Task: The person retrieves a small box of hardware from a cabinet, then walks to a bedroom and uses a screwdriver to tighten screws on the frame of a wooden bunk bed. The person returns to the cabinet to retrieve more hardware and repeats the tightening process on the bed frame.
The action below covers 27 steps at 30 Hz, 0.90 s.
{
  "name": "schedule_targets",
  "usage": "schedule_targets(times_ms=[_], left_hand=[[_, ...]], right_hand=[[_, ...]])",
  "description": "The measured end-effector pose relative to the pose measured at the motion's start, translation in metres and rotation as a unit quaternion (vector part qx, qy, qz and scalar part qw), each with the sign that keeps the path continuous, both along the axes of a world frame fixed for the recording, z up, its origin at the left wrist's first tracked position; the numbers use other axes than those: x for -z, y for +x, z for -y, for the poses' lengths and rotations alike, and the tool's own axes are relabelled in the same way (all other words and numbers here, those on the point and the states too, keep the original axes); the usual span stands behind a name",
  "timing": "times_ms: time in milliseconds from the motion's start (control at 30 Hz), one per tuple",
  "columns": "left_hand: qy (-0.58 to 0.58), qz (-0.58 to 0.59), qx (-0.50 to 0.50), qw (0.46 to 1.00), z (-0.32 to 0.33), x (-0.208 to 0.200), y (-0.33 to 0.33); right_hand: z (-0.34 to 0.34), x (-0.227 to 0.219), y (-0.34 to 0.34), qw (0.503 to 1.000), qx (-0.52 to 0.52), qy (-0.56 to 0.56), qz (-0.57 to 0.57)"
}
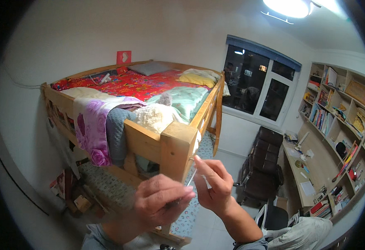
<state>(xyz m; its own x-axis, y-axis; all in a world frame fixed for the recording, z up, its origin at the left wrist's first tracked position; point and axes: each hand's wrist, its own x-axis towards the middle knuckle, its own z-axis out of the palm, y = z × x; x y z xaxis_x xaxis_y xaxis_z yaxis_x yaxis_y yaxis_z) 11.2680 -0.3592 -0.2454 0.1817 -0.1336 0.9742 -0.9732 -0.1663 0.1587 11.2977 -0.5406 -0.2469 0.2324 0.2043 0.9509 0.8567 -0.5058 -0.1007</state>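
My left hand (161, 202) is closed, fingers pinched together, on a thin light-coloured rod (191, 177) that slants up toward my right hand. Something dark shows under the left fingers, too blurred to name. My right hand (215, 183) is curled around the rod's upper end, its index fingertip up by the bed's corner post. Whatever sits between the right fingertips is too small to make out. Just behind both hands stands the square wooden post (177, 143) of a raised bed, with a small dark hole or bolt head in its face.
The bed carries a red floral cover (124, 85), a green blanket (184, 100) and a purple cloth (93, 129) over its rail. A dark office chair (263, 158) stands right, before a desk and bookshelf (332, 108). Tools and boxes (80, 200) lie at lower left.
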Motion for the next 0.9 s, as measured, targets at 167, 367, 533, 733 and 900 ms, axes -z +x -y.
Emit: schedule_targets(times_ms=[167, 367, 533, 733, 900], left_hand=[[-0.051, -0.142, 0.057, 0.987, 0.002, -0.020, -0.009], [-0.126, -0.173, 0.017, 0.977, -0.015, 0.036, -0.004], [-0.166, -0.251, 0.001, 0.954, -0.012, 0.066, 0.007], [-0.159, -0.193, -0.060, 0.966, -0.017, 0.088, 0.031], [-0.173, -0.232, -0.064, 0.955, -0.016, 0.105, 0.040]], right_hand=[[0.006, -0.028, 0.007, 0.995, -0.013, 0.037, -0.087], [-0.004, -0.027, 0.017, 0.788, -0.241, 0.362, -0.435], [0.006, 0.009, 0.018, 0.971, -0.004, 0.163, -0.178], [-0.010, 0.027, -0.015, 0.983, 0.035, 0.087, -0.158], [-0.016, 0.005, -0.032, 0.998, -0.040, 0.009, -0.052]])
